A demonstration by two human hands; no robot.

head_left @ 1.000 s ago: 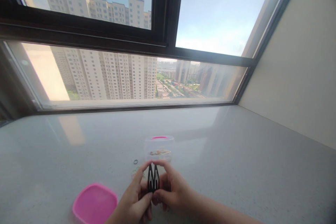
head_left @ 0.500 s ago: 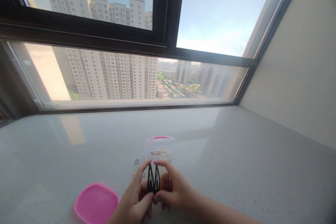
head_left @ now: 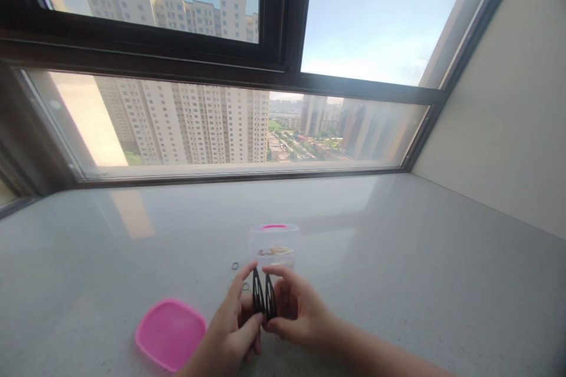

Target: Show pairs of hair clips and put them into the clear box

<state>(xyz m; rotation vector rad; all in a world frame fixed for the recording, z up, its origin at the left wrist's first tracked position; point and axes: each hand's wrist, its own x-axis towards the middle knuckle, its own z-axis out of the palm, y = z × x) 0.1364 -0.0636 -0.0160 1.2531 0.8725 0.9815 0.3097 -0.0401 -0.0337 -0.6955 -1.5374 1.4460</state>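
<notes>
Two black snap hair clips stand upright side by side between my hands. My left hand (head_left: 236, 321) pinches the left hair clip (head_left: 257, 290) at its tip and base with forefinger and thumb. In the same kind of pinch, my right hand (head_left: 300, 309) has the right hair clip (head_left: 270, 297). Just beyond my fingers sits a clear plastic box (head_left: 253, 240) with a pink mark at its far edge. Light-coloured hair clips (head_left: 280, 251) show inside it, its near part hidden by my hands.
A pink lid (head_left: 170, 333) lies left of my left hand, partly behind my wrist. Small dark rings (head_left: 235, 265) rest on the grey sill (head_left: 398, 259) near the box. A window (head_left: 283, 76) closes off the back, and a white wall (head_left: 508, 100) rises at the right.
The view has shifted slightly, so the scene sits a little higher and to the right. The two hair clips have turned a little and their bases are slightly offset; both hands keep their pinch.
</notes>
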